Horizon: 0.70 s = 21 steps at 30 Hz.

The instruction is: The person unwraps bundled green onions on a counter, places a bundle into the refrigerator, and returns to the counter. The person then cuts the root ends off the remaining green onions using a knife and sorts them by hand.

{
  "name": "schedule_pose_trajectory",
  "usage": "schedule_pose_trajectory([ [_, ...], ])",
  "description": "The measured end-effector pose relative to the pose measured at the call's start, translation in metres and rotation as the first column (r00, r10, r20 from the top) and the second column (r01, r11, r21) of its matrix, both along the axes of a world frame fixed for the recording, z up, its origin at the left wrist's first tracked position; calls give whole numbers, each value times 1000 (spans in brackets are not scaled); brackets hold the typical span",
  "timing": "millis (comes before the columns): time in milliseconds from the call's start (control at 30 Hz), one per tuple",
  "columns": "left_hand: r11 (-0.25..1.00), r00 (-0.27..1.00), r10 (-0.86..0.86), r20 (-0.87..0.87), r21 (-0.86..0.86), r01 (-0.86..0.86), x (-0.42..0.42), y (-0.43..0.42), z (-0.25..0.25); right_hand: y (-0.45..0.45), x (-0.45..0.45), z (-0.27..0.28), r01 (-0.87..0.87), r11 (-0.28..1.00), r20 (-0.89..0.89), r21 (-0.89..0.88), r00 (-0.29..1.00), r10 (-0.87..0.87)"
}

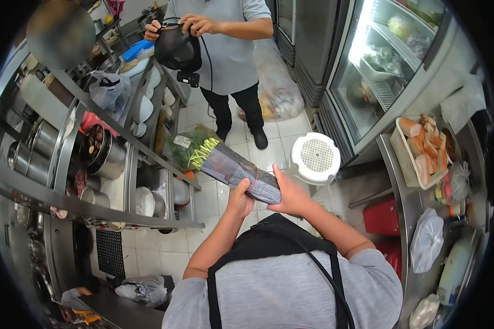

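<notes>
Between my two hands is a bundle of green-stalked vegetables (pixel 233 167) rolled in dark printed paper, with a pink rubber band around it. Bare light-green stalk ends stick out at its far left end. My left hand (pixel 240 200) is closed on the near side of the roll, beside the band. Around the right end of the roll, my right hand (pixel 290 193) grips with its thumb up; its other fingers are mostly hidden underneath. A bag of leafy greens (pixel 185 148) with a white label lies just beyond the stalk ends, low by the shelf.
Another person (pixel 225 55) stands ahead holding a black cap (pixel 177 46) with a camera and cable. A metal shelf rack (pixel 132 175) of pots is on the left. At right are a white stool (pixel 315 159), a glass-door fridge (pixel 379 66) and a steel counter (pixel 403 219) with a basket (pixel 403 156).
</notes>
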State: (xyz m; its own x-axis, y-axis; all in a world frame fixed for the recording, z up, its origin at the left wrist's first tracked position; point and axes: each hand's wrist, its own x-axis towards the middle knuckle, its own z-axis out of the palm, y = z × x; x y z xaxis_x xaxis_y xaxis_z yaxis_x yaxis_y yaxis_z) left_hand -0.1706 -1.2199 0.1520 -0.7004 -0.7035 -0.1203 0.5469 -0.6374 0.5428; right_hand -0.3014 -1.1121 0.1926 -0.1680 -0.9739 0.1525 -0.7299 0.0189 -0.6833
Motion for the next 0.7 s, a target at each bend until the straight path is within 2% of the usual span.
schedule_pose_trajectory([
  [100,998,998,48,37,-46,-47,-22,-29,4,-37,-23,-1,-28,985,104,168,995,10],
  [200,998,1000,0,12,-69,1,-46,-60,2,-61,-41,8,34,956,79,293,995,-59],
  [300,986,995,-89,48,-135,95,-85,-86,10,-79,-69,-9,154,978,152,143,973,-176],
  [367,924,944,-304,127,-202,324,-109,-114,-18,-81,-90,-11,274,945,152,177,941,-301],
  [433,804,841,-510,177,-249,540,-141,-141,-18,-78,-102,-11,404,898,159,176,888,-430],
  [500,589,663,-693,284,-306,747,-175,-162,-4,-69,-116,-13,542,831,156,124,816,-556],
  [567,334,448,-802,394,-326,884,-210,-181,3,-56,-122,-11,694,711,141,113,697,-703],
  [600,183,322,-823,468,-318,930,-229,-187,17,-48,-123,-11,763,640,134,91,627,-767],
  [700,-51,188,-738,648,-331,942,-282,-191,24,-27,-118,-13,918,386,209,89,362,-909],
])
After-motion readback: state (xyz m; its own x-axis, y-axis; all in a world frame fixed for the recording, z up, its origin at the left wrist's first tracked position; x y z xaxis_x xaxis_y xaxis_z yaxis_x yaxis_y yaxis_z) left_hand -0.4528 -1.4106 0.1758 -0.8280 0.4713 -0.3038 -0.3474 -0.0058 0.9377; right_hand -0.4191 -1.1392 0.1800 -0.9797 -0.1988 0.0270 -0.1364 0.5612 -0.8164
